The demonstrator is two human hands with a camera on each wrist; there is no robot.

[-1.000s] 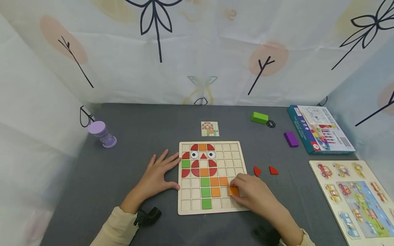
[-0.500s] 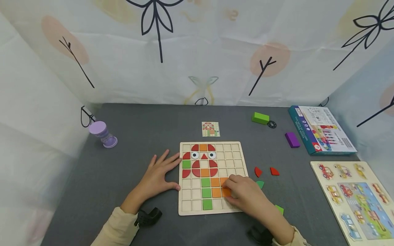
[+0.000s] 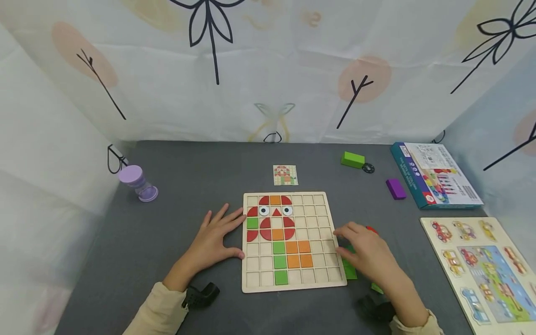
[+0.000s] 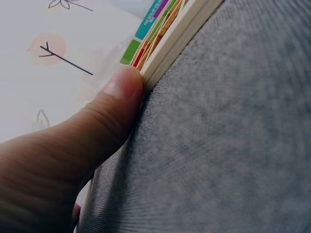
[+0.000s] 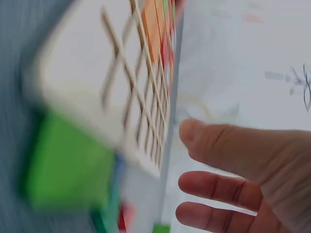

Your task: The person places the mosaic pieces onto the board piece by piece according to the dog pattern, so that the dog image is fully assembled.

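A wooden grid board (image 3: 317,221) lies flat, bearing red, green and orange tiles and two eye discs. My left hand (image 3: 213,239) has its fingers spread against the board's left edge. In the left wrist view, the thumb (image 4: 114,99) presses on the board's side. An orange square tile (image 3: 306,260) sits in a cell at the right end of the orange block. Just off the board's right edge hovers my right hand (image 3: 370,253), partly covering a green piece (image 3: 350,271). The right wrist view shows its thumb and fingers apart with nothing between them.
A small pattern card (image 3: 285,175) lies behind the board. Purple sand timer (image 3: 138,183) stands left. Back right are a green block (image 3: 352,160), black disc (image 3: 368,168), purple block (image 3: 395,189) and game box (image 3: 439,174). A vehicle puzzle board (image 3: 452,270) lies right.
My right hand moved left with the orange tile, set it in the cell beside the orange squares, let go, and moved right off the board. The left hand stayed put.
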